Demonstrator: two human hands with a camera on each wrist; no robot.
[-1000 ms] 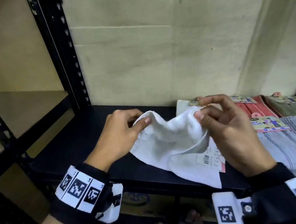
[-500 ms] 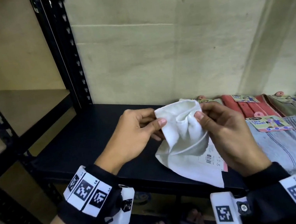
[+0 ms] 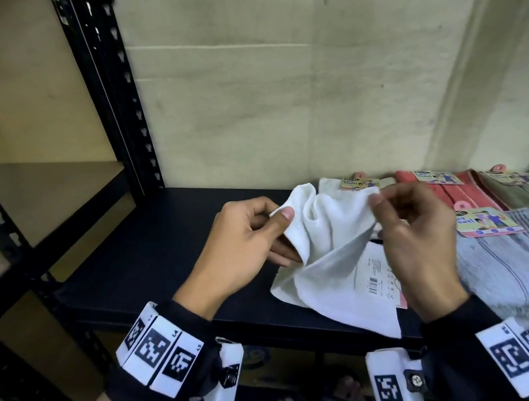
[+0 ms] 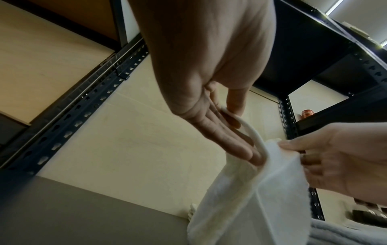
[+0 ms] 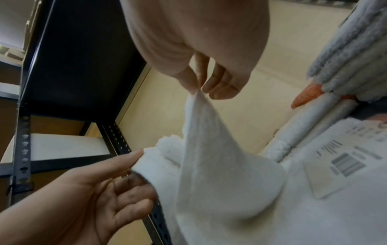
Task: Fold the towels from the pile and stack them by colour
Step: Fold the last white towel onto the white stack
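- The left hand (image 3: 242, 242) pinches the white towel (image 3: 331, 259) with thumb on top.
- The right hand (image 3: 414, 239) pinches its other corner, fingers curled, wrist low.

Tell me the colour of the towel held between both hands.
Plain white towel, with a white barcode label attached; clearest in the head view.

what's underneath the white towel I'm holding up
The white towel trails onto the black shelf, its lower corner hanging past the front edge. A barcoded paper tag lies against it. What lies under the draped cloth is hidden.
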